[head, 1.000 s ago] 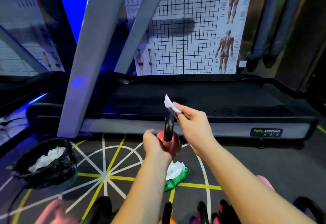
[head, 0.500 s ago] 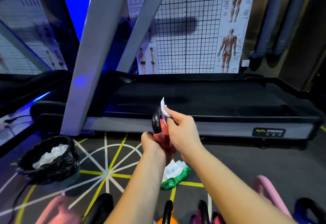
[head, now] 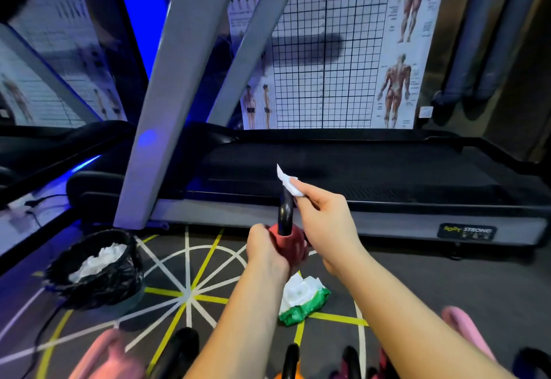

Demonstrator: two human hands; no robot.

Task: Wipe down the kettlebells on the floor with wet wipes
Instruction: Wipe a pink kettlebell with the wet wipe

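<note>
Gripping the round body of a small red kettlebell (head: pixel 291 244), the left hand (head: pixel 266 249) held it up off the floor (head: pixel 447 283) with its fingers curled round the ball and its black handle (head: pixel 285 211) standing upright. The right hand (head: pixel 325 221) reached in from the right, its fingers pinched together on a folded white wet wipe (head: pixel 288 183) that lay against the top of the handle. Below the two hands, an open green pack of wet wipes (head: pixel 301 299) lay on the floor across a yellow line, with a white sheet sticking out of it. To the left stood a bin (head: pixel 98 286) lined with a black bag and holding crumpled white wipes (head: pixel 98 260). More kettlebells sat along the near edge of the view: a pink one (head: pixel 103 354) at the left, another pink one (head: pixel 465 329) at the right, and an orange one (head: pixel 283 376) between them, mostly cut off. A treadmill (head: pixel 372 170) ran across behind the hands.
</note>
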